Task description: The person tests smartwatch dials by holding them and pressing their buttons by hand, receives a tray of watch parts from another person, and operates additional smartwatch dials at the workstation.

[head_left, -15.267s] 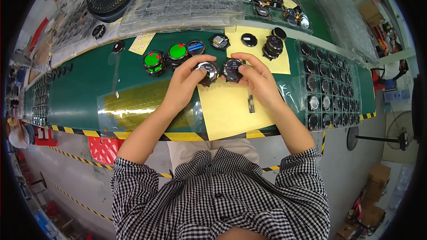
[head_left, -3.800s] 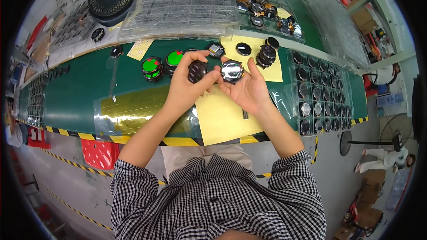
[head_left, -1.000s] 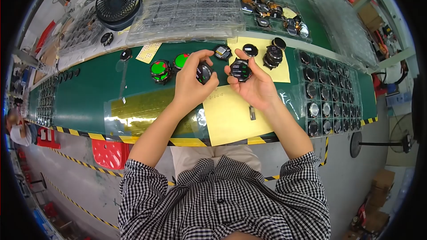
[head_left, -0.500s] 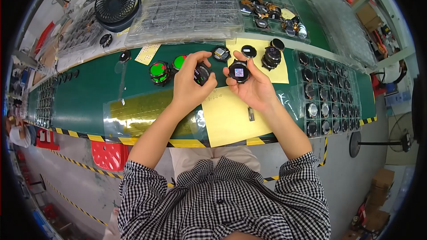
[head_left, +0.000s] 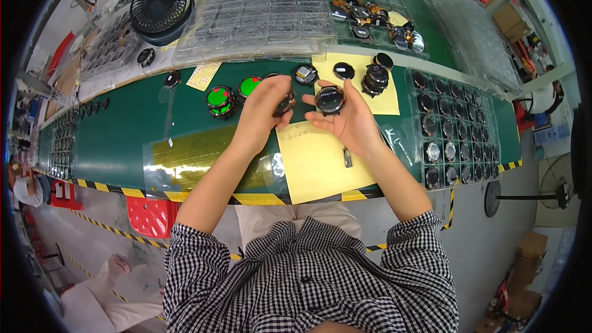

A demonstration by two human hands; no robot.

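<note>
My left hand [head_left: 258, 114] is closed around a dark round watch body [head_left: 284, 105], mostly covered by the fingers. My right hand [head_left: 356, 122] grips a black smartwatch [head_left: 330, 100] between thumb and fingers, its face up with small pale text on the screen. Left of my left hand sit a stack of watches with green and red screens [head_left: 220, 100] and another green-screened watch [head_left: 248, 86]. Beyond the hands lies an opened watch [head_left: 304, 74] with its inner parts showing. A black round piece with a white label [head_left: 343, 70] rests on yellow paper past my right hand.
Stacked watches [head_left: 375, 79] stand on the yellow paper [head_left: 387, 103]. To the right is a clear tray of watches [head_left: 453, 183]. Stacked clear trays [head_left: 246, 40] and a black fan [head_left: 161, 9] are behind. Bottom left, a person in light clothing [head_left: 92, 302] is near.
The right-hand watch's screen went from a square code to small text. My left hand has turned, covering more of its watch. A person has come into view at bottom left.
</note>
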